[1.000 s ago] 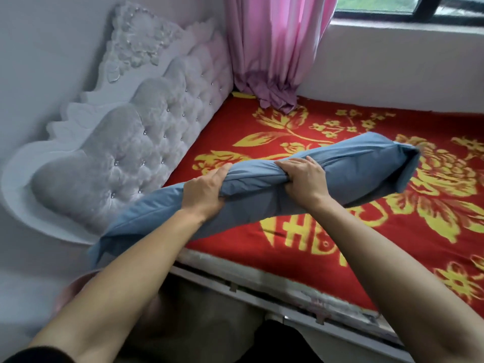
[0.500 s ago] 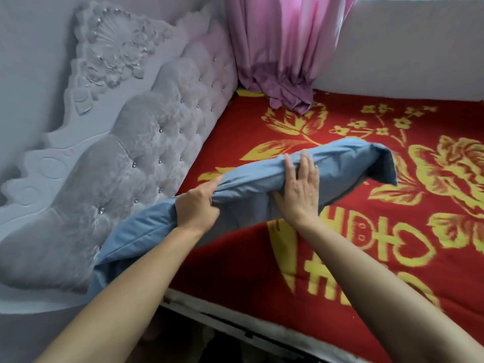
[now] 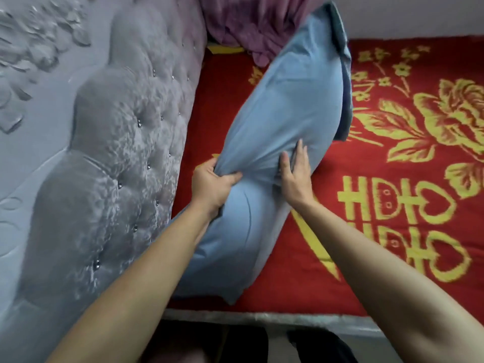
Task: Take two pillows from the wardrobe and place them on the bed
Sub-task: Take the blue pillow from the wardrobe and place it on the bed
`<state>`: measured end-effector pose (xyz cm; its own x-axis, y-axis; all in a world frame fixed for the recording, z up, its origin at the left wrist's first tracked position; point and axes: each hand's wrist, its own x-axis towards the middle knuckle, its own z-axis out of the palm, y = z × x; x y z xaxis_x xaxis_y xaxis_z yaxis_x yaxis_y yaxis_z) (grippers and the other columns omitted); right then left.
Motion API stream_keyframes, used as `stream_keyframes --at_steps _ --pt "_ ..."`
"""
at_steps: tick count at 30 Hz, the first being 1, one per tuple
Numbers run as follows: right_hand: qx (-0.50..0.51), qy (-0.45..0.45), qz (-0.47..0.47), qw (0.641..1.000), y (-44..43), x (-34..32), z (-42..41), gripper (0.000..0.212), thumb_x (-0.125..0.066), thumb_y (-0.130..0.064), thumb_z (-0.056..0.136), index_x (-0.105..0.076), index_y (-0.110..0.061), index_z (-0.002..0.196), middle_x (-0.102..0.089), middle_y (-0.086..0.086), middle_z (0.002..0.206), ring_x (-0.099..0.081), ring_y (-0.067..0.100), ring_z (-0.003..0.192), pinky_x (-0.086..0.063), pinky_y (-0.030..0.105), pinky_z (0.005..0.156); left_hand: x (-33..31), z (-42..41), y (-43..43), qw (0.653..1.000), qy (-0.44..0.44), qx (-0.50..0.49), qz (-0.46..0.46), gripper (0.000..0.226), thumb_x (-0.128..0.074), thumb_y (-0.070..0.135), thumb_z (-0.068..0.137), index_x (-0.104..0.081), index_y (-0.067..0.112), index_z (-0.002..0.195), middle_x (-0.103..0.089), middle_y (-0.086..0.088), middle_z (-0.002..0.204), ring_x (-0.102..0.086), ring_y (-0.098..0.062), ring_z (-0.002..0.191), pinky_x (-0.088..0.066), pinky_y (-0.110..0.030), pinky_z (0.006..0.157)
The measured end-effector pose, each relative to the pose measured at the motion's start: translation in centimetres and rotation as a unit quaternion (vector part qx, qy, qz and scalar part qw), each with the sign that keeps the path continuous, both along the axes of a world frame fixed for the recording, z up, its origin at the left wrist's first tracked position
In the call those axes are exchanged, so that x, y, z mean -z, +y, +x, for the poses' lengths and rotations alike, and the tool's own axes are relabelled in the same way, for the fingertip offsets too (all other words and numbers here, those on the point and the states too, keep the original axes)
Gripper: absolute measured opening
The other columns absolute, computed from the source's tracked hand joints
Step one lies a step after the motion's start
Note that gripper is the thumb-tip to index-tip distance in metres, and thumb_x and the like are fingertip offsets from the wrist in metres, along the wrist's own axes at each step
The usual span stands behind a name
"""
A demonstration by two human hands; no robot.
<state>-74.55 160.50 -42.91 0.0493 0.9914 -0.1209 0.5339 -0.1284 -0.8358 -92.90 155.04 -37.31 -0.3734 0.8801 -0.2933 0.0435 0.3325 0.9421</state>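
A long light-blue pillow (image 3: 282, 121) lies lengthways on the red bed cover (image 3: 392, 258), close to the headboard, its far end reaching the curtain. My left hand (image 3: 212, 183) pinches a fold of the pillow's fabric near its middle, on the headboard side. My right hand (image 3: 294, 176) rests flat on the pillow beside it, fingers stretched out and pressing the cloth. Only one pillow is in view.
A grey tufted headboard (image 3: 112, 163) with studs runs along the left. A pink curtain (image 3: 243, 24) bunches on the bed's far corner. The red cover carries yellow flowers and characters. The bed's grey front edge (image 3: 262, 317) lies below my arms.
The pillow has swung from lying across the bed in the air to lying along the headboard on the cover. My right hand has gone from gripping it to pressing flat on it.
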Motion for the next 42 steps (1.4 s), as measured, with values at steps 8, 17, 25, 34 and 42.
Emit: stream_keyframes --at_steps 8,17,25,34,42 --pt "-0.096 -0.188 0.004 0.977 3.3 10.2 -0.5 0.066 -0.044 -0.048 0.101 -0.025 -0.018 0.157 -0.016 0.017 0.164 -0.013 0.03 0.152 -0.012 0.042 0.123 11.3 -5.1 3.5 0.994 -0.055 0.008 -0.095 0.055 -0.073 0.019 0.087 -0.051 0.013 0.138 -0.064 -0.01 0.131 -0.062 -0.019 0.118 -0.049 -0.04 0.104" --pt "-0.269 -0.348 -0.119 0.89 -2.4 25.6 1.8 0.072 -0.024 -0.068 0.092 -0.003 -0.042 0.156 0.009 0.0 0.167 0.008 0.029 0.153 0.004 0.061 0.118 28.7 -4.7 0.2 0.869 0.286 0.239 -0.325 0.073 -0.029 0.071 0.091 0.0 0.044 0.153 0.01 -0.008 0.165 0.006 -0.031 0.152 -0.008 -0.058 0.12" --pt "-0.095 -0.292 -0.113 0.945 1.8 24.8 4.4 0.105 -0.044 -0.085 0.077 -0.004 -0.032 0.158 0.013 0.012 0.165 0.01 0.031 0.152 0.002 0.06 0.119 31.7 -3.1 1.6 0.891 0.288 0.159 -0.313 0.082 -0.023 0.082 0.084 0.008 0.046 0.151 0.017 -0.006 0.164 0.013 -0.03 0.151 0.001 -0.064 0.117" --pt "0.103 -0.139 -0.26 0.95 5.0 24.5 4.8 0.152 -0.084 -0.075 0.043 0.003 -0.026 0.158 -0.029 0.016 0.154 -0.029 0.031 0.144 -0.028 0.044 0.118 31.8 -3.6 7.1 0.905 0.336 -0.008 -0.26 0.057 -0.047 0.057 0.093 -0.05 0.014 0.131 -0.057 -0.015 0.134 -0.053 -0.038 0.122 -0.042 -0.042 0.095" --pt "0.141 -0.151 0.014 0.978 5.6 20.4 0.4 0.101 -0.075 -0.055 0.078 -0.027 -0.012 0.155 -0.043 0.017 0.13 -0.041 0.031 0.127 -0.037 0.045 0.104 24.2 -5.7 10.0 0.897 0.416 -0.142 -0.041 0.037 -0.041 0.032 0.101 -0.064 0.005 0.113 -0.071 -0.02 0.108 -0.06 -0.042 0.099 -0.041 -0.041 0.077"
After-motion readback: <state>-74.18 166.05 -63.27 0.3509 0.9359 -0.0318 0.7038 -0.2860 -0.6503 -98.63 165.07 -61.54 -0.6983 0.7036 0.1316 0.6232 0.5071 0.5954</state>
